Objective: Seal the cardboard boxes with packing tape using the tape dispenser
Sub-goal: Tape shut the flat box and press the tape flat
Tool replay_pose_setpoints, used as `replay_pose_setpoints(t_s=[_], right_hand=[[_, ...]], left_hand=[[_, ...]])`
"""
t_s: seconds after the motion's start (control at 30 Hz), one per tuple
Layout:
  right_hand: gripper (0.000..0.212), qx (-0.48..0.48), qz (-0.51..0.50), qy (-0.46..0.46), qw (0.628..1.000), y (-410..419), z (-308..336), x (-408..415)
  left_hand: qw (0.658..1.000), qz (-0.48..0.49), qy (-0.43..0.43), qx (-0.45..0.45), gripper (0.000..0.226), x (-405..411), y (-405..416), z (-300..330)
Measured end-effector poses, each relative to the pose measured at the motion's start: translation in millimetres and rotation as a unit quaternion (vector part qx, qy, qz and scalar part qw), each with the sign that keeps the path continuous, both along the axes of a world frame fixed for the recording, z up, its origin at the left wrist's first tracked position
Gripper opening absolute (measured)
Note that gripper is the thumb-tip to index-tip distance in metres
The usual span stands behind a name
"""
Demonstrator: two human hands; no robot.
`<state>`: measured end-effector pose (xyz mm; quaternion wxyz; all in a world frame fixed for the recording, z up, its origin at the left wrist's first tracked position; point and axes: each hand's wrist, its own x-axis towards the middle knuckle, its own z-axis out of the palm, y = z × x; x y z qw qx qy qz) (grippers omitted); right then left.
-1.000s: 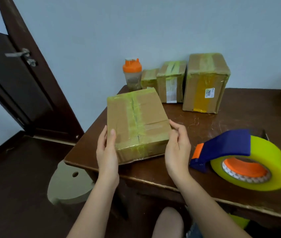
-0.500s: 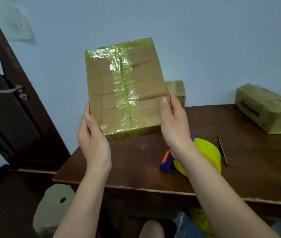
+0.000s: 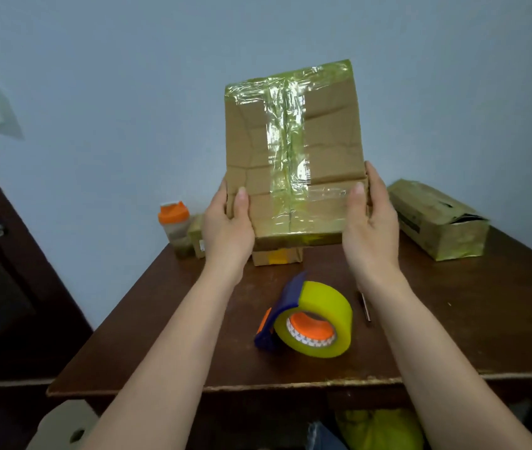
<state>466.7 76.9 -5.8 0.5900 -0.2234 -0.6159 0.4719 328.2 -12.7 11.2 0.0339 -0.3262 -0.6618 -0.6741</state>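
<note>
— Cardboard, creased and glossy with yellow-green tape: that is the box [image 3: 294, 157] you hold up off the table [image 3: 167, 336], tilted toward you. Your left hand [image 3: 227, 224] takes its left edge, thumb on the front face; your right hand [image 3: 370, 219] takes the right edge the same way. Both grips are closed on the box.

— Where is the dispenser?

— The tape dispenser [image 3: 307, 319] lies on the table below the box, between your forearms, with nothing touching it. Another taped carton [image 3: 436, 219] sits at the right, smaller boxes [image 3: 276, 256] and an orange-capped bottle [image 3: 175, 228] at the back.

— What matters now?

— This looks like an inspection. Turn the box slowly and check that the centre strip covers the seam end to end. Press down any lifted edge you find. Set it flat before reaching for the tape.
</note>
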Motion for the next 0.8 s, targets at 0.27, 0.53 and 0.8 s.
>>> replay_pose_setpoints(t_s=[0.27, 0.53, 0.8], right_hand=[[0.046, -0.103, -0.037, -0.011, 0.994, 72.1, -22.5, 32.9], [0.038, -0.242, -0.039, -0.097, 0.965, 135.8, -66.7, 27.5], [0.042, -0.25, -0.003, -0.149, 0.957, 182.6, -103.9, -18.9]], left_hand=[[0.993, -0.071, -0.077, -0.062, 0.031, 25.2, 72.3, -12.0], [0.871, -0.254, -0.284, -0.31, 0.046, -20.1, 133.8, -29.9], [0.848, -0.252, -0.323, -0.335, 0.07, -62.5, 170.1, -52.1]])
